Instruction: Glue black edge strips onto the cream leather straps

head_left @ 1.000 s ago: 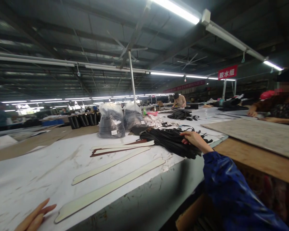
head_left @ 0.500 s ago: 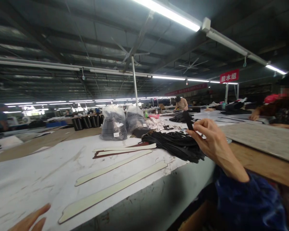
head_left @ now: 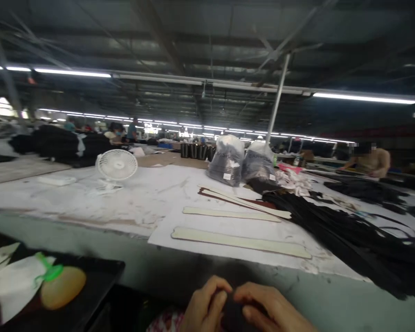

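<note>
My left hand [head_left: 205, 305] and my right hand [head_left: 271, 306] are close together at the bottom, below the table's front edge. Both have bent fingers around a black strip [head_left: 238, 316], partly hidden between them and dim. Beyond them, on white paper, lie a wide pale strip [head_left: 240, 241] with a dark edge and a thinner pale strip [head_left: 228, 213]. Further back, more pale strips rest on a brown strip [head_left: 207, 192]. To the right spreads a pile of black strips [head_left: 332, 230].
Two filled plastic bags [head_left: 226, 161] stand behind the strips. A small white fan [head_left: 117, 166] is at left. On a black tray [head_left: 103, 276] at lower left sits a bottle [head_left: 64, 286] with a green cap. One person [head_left: 370, 161] works at far right.
My view has swung left. My right hand has come down from beside the black pile with the black strip. My left hand, spread before, has joined it.
</note>
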`<state>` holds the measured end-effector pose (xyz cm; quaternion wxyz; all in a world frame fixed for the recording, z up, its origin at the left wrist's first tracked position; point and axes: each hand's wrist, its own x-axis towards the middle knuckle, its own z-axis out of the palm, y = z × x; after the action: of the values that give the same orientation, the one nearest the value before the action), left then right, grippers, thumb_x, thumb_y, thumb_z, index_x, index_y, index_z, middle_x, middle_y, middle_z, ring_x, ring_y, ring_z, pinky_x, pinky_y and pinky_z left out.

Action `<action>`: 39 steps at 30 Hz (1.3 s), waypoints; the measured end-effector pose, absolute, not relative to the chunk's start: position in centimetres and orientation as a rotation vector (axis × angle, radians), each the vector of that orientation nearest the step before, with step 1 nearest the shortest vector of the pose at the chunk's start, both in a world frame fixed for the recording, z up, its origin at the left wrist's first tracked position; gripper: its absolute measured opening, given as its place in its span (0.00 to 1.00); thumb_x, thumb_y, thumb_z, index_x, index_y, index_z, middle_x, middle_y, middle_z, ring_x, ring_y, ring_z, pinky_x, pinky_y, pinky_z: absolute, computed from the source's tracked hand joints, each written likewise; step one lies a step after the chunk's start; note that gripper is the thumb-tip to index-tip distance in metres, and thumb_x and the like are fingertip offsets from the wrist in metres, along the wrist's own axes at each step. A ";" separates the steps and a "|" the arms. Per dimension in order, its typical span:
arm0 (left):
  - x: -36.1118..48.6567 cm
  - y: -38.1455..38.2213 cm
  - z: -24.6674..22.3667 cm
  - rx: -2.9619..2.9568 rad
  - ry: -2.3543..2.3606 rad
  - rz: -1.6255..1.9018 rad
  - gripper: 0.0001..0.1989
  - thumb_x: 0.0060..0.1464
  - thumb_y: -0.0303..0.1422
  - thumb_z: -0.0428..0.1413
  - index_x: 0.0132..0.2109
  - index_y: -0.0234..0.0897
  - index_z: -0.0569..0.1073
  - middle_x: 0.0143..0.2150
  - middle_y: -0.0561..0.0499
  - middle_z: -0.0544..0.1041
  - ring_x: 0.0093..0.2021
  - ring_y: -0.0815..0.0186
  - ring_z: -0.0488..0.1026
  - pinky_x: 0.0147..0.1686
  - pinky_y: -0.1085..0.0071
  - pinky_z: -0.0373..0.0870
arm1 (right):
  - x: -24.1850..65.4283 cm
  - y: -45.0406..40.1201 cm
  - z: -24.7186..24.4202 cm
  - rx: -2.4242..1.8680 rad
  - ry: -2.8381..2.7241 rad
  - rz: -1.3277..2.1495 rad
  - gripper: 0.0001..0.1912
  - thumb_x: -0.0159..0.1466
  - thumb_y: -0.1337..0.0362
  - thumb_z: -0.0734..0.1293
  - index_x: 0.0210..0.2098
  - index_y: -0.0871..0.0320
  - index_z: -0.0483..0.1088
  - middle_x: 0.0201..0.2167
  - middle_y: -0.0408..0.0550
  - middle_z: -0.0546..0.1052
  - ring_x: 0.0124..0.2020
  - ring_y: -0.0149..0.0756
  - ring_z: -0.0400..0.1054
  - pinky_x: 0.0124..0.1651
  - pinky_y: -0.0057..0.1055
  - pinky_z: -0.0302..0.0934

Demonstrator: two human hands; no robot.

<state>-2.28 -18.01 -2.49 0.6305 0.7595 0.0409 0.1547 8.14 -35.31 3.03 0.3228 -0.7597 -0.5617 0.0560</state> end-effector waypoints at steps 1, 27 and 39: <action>-2.4 -17.9 -2.9 1.697 0.163 0.375 0.22 0.59 0.53 0.45 0.42 0.42 0.72 0.23 0.55 0.61 0.22 0.70 0.59 0.24 0.73 0.59 | 8.5 -34.4 2.6 -1.971 -1.491 0.181 0.13 0.66 0.57 0.60 0.48 0.44 0.71 0.43 0.44 0.76 0.43 0.37 0.71 0.46 0.31 0.68; -0.5 -2.9 -1.4 2.125 0.533 1.176 0.10 0.50 0.25 0.56 0.41 0.39 0.73 0.34 0.52 0.79 0.40 0.61 0.70 0.45 0.64 0.65 | 10.6 -15.3 3.9 -2.126 -1.494 -0.051 0.12 0.64 0.65 0.64 0.45 0.49 0.77 0.36 0.45 0.73 0.40 0.34 0.69 0.42 0.29 0.59; -0.6 -2.7 -1.5 2.096 0.544 1.161 0.11 0.50 0.23 0.55 0.41 0.38 0.73 0.34 0.52 0.78 0.41 0.61 0.71 0.46 0.64 0.65 | 9.8 -15.3 3.4 -2.284 -1.566 -0.205 0.13 0.66 0.63 0.62 0.43 0.46 0.78 0.37 0.47 0.73 0.42 0.37 0.67 0.39 0.29 0.59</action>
<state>-0.56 -2.69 -1.47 0.3358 0.8036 0.2084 0.4450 9.75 -15.30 3.39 0.1814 -0.8088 -0.5547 -0.0726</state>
